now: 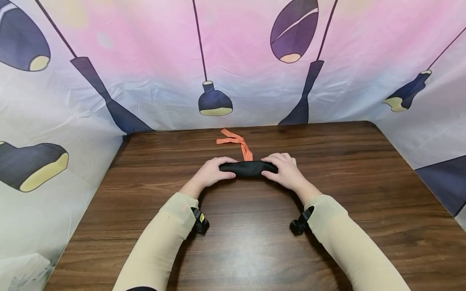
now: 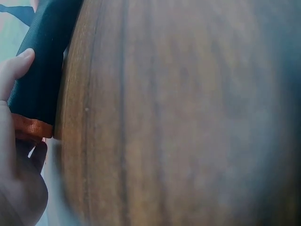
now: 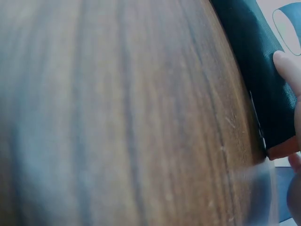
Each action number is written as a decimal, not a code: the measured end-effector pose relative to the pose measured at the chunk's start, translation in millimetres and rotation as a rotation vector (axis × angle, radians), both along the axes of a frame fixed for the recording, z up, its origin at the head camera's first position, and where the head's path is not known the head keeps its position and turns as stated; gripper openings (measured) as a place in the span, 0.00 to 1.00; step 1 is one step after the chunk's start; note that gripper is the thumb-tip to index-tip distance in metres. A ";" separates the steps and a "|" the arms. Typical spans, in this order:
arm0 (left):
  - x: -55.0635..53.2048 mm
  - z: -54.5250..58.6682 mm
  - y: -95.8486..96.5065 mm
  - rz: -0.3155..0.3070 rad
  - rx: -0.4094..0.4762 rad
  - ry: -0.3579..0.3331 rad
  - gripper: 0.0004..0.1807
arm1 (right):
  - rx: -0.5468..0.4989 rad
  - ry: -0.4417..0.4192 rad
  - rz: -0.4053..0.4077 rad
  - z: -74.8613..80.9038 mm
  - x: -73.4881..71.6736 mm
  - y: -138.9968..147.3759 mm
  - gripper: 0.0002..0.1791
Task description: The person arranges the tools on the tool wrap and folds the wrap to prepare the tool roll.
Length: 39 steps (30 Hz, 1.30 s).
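Observation:
A black fabric roll (image 1: 248, 169) lies crosswise on the wooden table, with an orange ribbon tie (image 1: 248, 152) running out behind it and forking into two tails. My left hand (image 1: 214, 170) grips the roll's left end, thumb on the near side and fingers over the far side. At the opposite end, my right hand (image 1: 285, 170) holds it in the same manner. Orange edging (image 2: 35, 126) trims the left end in the left wrist view. The right wrist view also shows orange edging (image 3: 283, 148), beside the right hand. What lies inside the roll is hidden.
The dark wood-grain table (image 1: 247, 238) extends around both forearms. Behind it hangs a backdrop cloth (image 1: 156, 48) printed with lamps, meeting the table's far edge. A black wrist camera (image 1: 201, 224) is strapped to the left wrist, another camera (image 1: 298, 225) to the right.

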<state>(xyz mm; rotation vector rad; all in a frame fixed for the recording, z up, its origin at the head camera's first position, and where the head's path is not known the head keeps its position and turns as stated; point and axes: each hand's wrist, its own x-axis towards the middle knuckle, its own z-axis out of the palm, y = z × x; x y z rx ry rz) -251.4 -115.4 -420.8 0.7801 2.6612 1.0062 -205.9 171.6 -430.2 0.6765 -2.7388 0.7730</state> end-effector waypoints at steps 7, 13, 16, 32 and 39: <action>-1.9 0.7 1.4 0.004 0.005 -0.034 0.25 | 0.165 0.095 -0.009 2.4 -0.9 -0.1 0.31; -3.5 1.9 1.8 -0.020 -0.021 -0.006 0.26 | 0.152 0.090 -0.011 0.8 0.2 -1.5 0.30; -4.9 2.7 2.4 -0.026 -0.033 -0.009 0.27 | 0.132 0.077 -0.019 -0.3 0.5 -1.2 0.29; -8.5 4.4 2.8 -0.040 -0.031 0.034 0.27 | 0.075 -0.027 -0.029 -2.9 -4.5 0.7 0.29; -7.5 3.1 3.0 -0.033 0.003 0.079 0.25 | 0.080 -0.118 -0.027 -0.4 -9.5 3.6 0.30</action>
